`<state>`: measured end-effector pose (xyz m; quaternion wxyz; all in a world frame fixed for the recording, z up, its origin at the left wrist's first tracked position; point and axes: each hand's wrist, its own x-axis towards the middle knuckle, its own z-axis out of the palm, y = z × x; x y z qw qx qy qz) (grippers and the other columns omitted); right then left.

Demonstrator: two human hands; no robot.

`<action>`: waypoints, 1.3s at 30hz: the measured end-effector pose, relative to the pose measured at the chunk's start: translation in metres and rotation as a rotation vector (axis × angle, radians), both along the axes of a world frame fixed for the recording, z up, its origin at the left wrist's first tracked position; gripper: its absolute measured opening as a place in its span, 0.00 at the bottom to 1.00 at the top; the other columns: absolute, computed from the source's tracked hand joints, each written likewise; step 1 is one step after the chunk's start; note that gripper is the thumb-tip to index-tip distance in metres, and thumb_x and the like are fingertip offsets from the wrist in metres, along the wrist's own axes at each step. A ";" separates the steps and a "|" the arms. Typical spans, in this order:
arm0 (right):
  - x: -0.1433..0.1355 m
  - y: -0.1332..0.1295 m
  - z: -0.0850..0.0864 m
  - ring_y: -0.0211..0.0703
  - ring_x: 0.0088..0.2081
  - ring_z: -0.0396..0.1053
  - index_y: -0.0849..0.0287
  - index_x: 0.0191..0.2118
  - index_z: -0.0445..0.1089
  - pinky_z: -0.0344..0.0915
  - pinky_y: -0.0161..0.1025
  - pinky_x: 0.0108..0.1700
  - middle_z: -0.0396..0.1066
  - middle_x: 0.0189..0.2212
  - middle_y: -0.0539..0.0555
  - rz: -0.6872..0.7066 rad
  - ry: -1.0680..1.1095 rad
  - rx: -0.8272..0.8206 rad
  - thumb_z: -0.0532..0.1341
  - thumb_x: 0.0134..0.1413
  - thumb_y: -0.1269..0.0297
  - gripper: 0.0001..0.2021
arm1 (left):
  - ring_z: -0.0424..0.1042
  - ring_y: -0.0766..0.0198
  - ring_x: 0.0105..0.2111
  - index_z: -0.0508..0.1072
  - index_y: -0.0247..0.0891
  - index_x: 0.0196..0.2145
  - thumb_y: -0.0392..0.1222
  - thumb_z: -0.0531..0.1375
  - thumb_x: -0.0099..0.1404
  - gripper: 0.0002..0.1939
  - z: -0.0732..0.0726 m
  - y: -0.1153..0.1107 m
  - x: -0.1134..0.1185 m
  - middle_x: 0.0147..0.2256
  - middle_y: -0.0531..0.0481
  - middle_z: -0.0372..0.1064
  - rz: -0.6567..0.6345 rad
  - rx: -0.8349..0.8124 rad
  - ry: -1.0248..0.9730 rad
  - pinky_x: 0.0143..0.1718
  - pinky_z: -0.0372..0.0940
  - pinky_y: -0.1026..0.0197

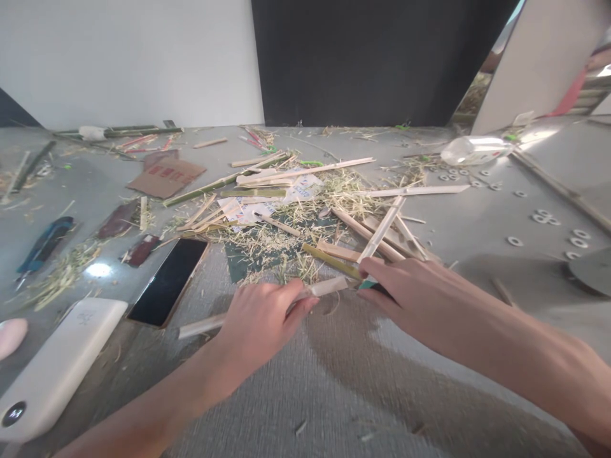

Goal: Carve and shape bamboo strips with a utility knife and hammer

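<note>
My left hand [267,318] is closed around a pale split bamboo strip [329,286], which sticks out on both sides of the fist. Just to the right, my right hand [401,286] is closed on a tool with a teal and black handle [375,286]; its blade is too blurred to make out. The tool lies close to the strip's right end. Beyond both hands, bamboo pieces [372,232] and a heap of shavings [267,245] cover a dark green mat [233,261].
A black phone [169,283], a white device [62,369] and a blue screwdriver [45,245] lie at the left. Cardboard [167,178] rests behind them. On the right are a clear bottle [477,151], several pale rings [544,216] and a dark round object [592,270].
</note>
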<state>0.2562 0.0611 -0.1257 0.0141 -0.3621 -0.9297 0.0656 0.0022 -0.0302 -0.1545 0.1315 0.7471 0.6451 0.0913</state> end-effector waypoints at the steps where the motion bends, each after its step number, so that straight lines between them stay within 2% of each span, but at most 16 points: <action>1: 0.001 0.000 -0.001 0.42 0.24 0.69 0.53 0.40 0.67 0.47 0.40 0.25 0.71 0.25 0.47 0.010 -0.006 0.002 0.59 0.70 0.61 0.05 | 0.69 0.60 0.22 0.72 0.41 0.34 0.56 0.49 0.79 0.22 0.000 -0.001 0.000 0.23 0.52 0.71 0.002 0.005 -0.020 0.25 0.43 0.60; 7: -0.001 -0.002 -0.002 0.46 0.31 0.74 0.53 0.48 0.70 0.51 0.41 0.28 0.77 0.35 0.51 0.102 -0.026 0.074 0.60 0.70 0.56 0.09 | 0.64 0.63 0.20 0.69 0.41 0.32 0.57 0.48 0.79 0.24 0.002 -0.002 0.000 0.21 0.55 0.67 -0.008 0.015 -0.121 0.25 0.44 0.60; 13: -0.006 -0.011 0.006 0.46 0.28 0.74 0.53 0.63 0.65 0.52 0.41 0.28 0.77 0.35 0.52 0.150 -0.033 0.152 0.56 0.73 0.49 0.21 | 0.65 0.62 0.21 0.68 0.40 0.31 0.57 0.44 0.81 0.26 0.004 -0.004 0.000 0.21 0.54 0.66 -0.071 0.001 -0.108 0.25 0.43 0.60; 15: -0.006 -0.014 0.008 0.45 0.28 0.73 0.54 0.61 0.66 0.52 0.42 0.28 0.77 0.32 0.51 0.175 -0.034 0.121 0.54 0.75 0.51 0.19 | 0.67 0.61 0.22 0.69 0.40 0.31 0.56 0.43 0.81 0.27 0.003 -0.005 -0.001 0.22 0.53 0.69 -0.086 -0.001 -0.079 0.25 0.43 0.59; 17: -0.006 -0.016 0.010 0.43 0.27 0.72 0.54 0.53 0.69 0.51 0.42 0.28 0.74 0.29 0.50 0.197 -0.031 0.062 0.52 0.76 0.54 0.13 | 0.69 0.61 0.22 0.70 0.40 0.31 0.55 0.42 0.81 0.28 0.001 -0.004 -0.002 0.23 0.52 0.71 -0.105 0.006 -0.061 0.25 0.43 0.59; 21: -0.005 -0.017 0.011 0.42 0.24 0.69 0.51 0.43 0.66 0.48 0.42 0.28 0.70 0.26 0.47 0.227 -0.058 -0.004 0.52 0.75 0.62 0.07 | 0.69 0.62 0.22 0.70 0.39 0.29 0.56 0.42 0.81 0.29 -0.005 -0.003 -0.002 0.23 0.52 0.72 -0.136 0.050 -0.065 0.25 0.42 0.60; 23: -0.006 -0.017 0.012 0.44 0.25 0.69 0.51 0.41 0.64 0.48 0.42 0.29 0.70 0.26 0.47 0.225 -0.064 -0.007 0.51 0.75 0.62 0.08 | 0.70 0.62 0.22 0.70 0.39 0.30 0.56 0.42 0.82 0.29 -0.007 -0.003 -0.002 0.24 0.53 0.73 -0.148 0.068 -0.073 0.24 0.42 0.60; 27: -0.007 -0.016 0.011 0.45 0.25 0.68 0.50 0.38 0.62 0.46 0.43 0.29 0.69 0.26 0.48 0.198 -0.070 -0.018 0.48 0.77 0.55 0.14 | 0.71 0.62 0.22 0.71 0.39 0.32 0.55 0.42 0.82 0.29 -0.009 -0.003 -0.002 0.26 0.52 0.74 -0.171 0.091 -0.066 0.24 0.43 0.59; 29: -0.007 -0.016 0.010 0.45 0.24 0.68 0.51 0.38 0.62 0.45 0.43 0.28 0.68 0.25 0.47 0.199 -0.078 -0.027 0.49 0.77 0.57 0.12 | 0.71 0.62 0.22 0.71 0.39 0.33 0.55 0.42 0.82 0.28 -0.009 -0.003 -0.002 0.26 0.52 0.74 -0.184 0.102 -0.057 0.23 0.43 0.59; 33: -0.006 -0.018 0.011 0.44 0.24 0.68 0.51 0.38 0.63 0.44 0.42 0.27 0.68 0.25 0.47 0.193 -0.084 -0.014 0.55 0.69 0.70 0.07 | 0.71 0.62 0.21 0.71 0.39 0.33 0.54 0.43 0.82 0.27 -0.010 -0.002 -0.001 0.25 0.53 0.73 -0.201 0.138 -0.026 0.23 0.42 0.59; 37: -0.005 -0.018 0.012 0.41 0.23 0.66 0.52 0.37 0.64 0.43 0.41 0.27 0.70 0.27 0.47 0.220 -0.093 0.008 0.58 0.56 0.80 0.12 | 0.72 0.62 0.21 0.71 0.38 0.32 0.54 0.43 0.82 0.27 -0.011 -0.002 -0.001 0.25 0.53 0.74 -0.203 0.143 -0.010 0.23 0.42 0.59; 39: -0.004 -0.018 0.012 0.40 0.23 0.66 0.52 0.36 0.64 0.44 0.41 0.27 0.70 0.27 0.46 0.240 -0.093 0.020 0.58 0.54 0.82 0.14 | 0.73 0.61 0.22 0.71 0.38 0.33 0.53 0.43 0.82 0.27 -0.011 -0.002 -0.001 0.26 0.53 0.75 -0.200 0.133 -0.015 0.23 0.42 0.58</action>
